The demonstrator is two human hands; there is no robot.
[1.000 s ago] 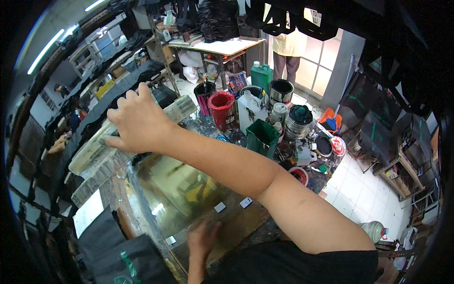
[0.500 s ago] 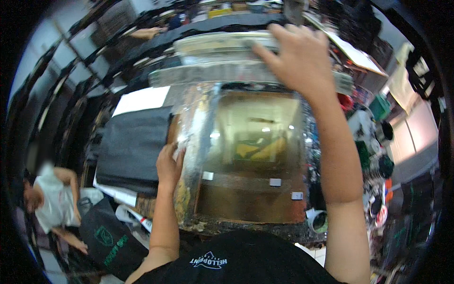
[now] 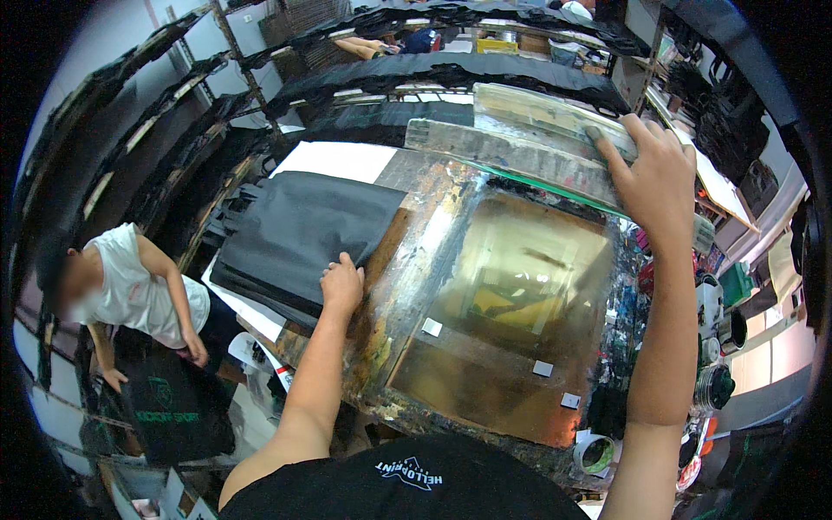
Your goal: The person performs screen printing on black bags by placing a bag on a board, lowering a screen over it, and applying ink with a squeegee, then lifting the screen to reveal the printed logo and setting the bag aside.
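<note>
My right hand point(image 3: 652, 172) grips the far edge of a raised printing screen frame point(image 3: 520, 156), lifted above a paint-stained glass printing table point(image 3: 485, 329). My left hand point(image 3: 341, 286) rests on the near corner of a stack of black fabric bags point(image 3: 295, 234) lying to the left of the table. Small white tabs point(image 3: 543, 368) stick to the glass.
Another person in a white sleeveless top point(image 3: 130, 286) bends over a black bag point(image 3: 173, 407) at the lower left. Racks of black fabric point(image 3: 416, 65) fill the back. Paint cans point(image 3: 715, 386) and a tape roll point(image 3: 595, 452) stand at the right.
My view has swung left, away from the paint cans. My left hand has moved from the table's edge onto the black bags. My right hand stays on the raised screen frame.
</note>
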